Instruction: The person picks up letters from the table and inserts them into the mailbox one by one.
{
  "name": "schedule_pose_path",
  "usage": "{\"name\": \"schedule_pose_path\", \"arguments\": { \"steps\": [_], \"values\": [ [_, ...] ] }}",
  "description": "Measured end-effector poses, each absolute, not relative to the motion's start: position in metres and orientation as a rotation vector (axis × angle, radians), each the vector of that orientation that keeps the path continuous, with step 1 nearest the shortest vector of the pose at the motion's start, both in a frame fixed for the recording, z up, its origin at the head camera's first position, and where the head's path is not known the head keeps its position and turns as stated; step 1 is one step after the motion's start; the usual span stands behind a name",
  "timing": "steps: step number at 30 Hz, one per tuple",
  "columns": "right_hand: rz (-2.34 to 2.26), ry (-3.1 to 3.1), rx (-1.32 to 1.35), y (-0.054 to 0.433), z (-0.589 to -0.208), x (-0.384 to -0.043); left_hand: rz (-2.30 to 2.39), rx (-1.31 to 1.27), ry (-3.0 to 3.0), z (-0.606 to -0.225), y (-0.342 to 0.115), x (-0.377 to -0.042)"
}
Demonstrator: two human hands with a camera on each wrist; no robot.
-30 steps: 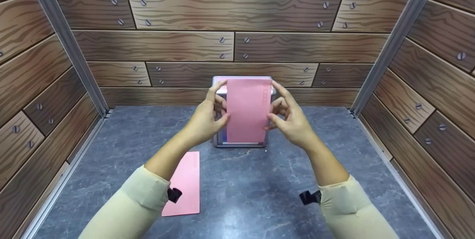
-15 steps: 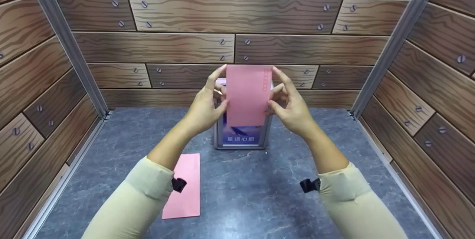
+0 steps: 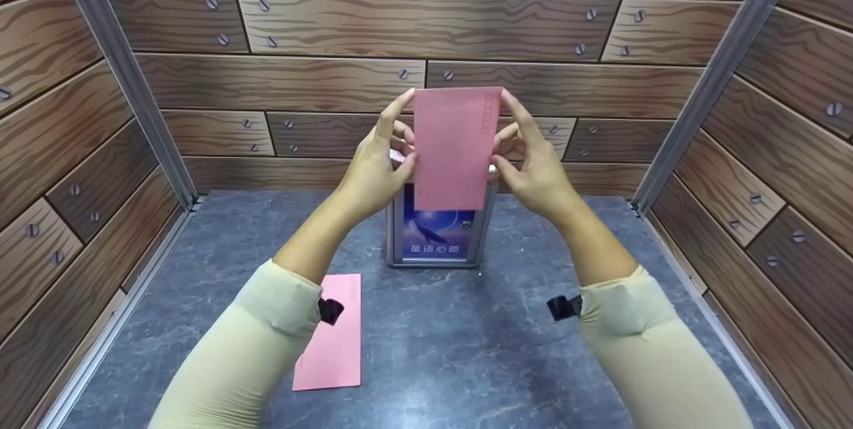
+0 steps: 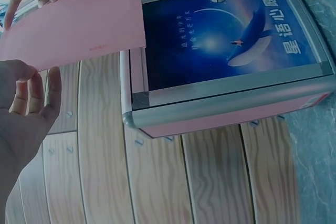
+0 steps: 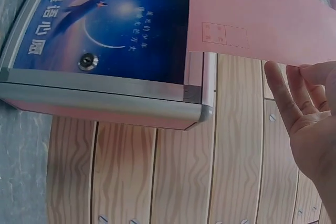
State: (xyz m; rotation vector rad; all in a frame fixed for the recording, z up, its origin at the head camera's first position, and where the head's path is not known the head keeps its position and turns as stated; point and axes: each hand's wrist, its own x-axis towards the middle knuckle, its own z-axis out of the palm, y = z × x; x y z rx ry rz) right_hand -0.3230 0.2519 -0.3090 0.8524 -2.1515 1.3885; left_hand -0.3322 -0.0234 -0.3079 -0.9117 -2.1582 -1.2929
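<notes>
A pink envelope (image 3: 453, 149) is held upright in the air between both hands, in front of the upper part of a metal-framed letter box. My left hand (image 3: 376, 162) pinches its left edge with the thumb and fingers. At the right edge my right hand (image 3: 536, 169) pinches it the same way. The letter box (image 4: 226, 40) has a blue front with a whale picture, white characters and a round lock (image 5: 88, 61). In both wrist views the envelope's lower end is level with the top of the box front. The envelope hides much of the box top in the head view.
A second pink envelope (image 3: 340, 342) lies flat on the grey marbled table (image 3: 453, 336), partly under the left forearm. Wood-patterned walls (image 3: 333, 82) enclose the table at the back and both sides. Black wrist cameras (image 3: 331, 311) sit on the sleeves.
Both hands have raised the envelope from in front of the box to above much of it, uncovering the lower blue front. The envelope on the table has stayed put.
</notes>
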Motion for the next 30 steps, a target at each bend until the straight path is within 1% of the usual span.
{"name": "schedule_pose_path", "arguments": {
  "steps": [7, 20, 30],
  "values": [
    [1.367, -2.089, 0.865, 0.252, -0.298, -0.324, -1.296, -0.889, -2.118, -0.295, -0.018, -0.333],
    [1.352, -2.039, 0.802, 0.245, -0.289, -0.329, -1.236, -0.889, -2.056, -0.285, -0.013, -0.342],
    [1.209, -1.963, 0.812, 0.239, -0.29, -0.35, -1.196, -0.903, -1.959, -0.288, -0.011, -0.355]
  ]
}}
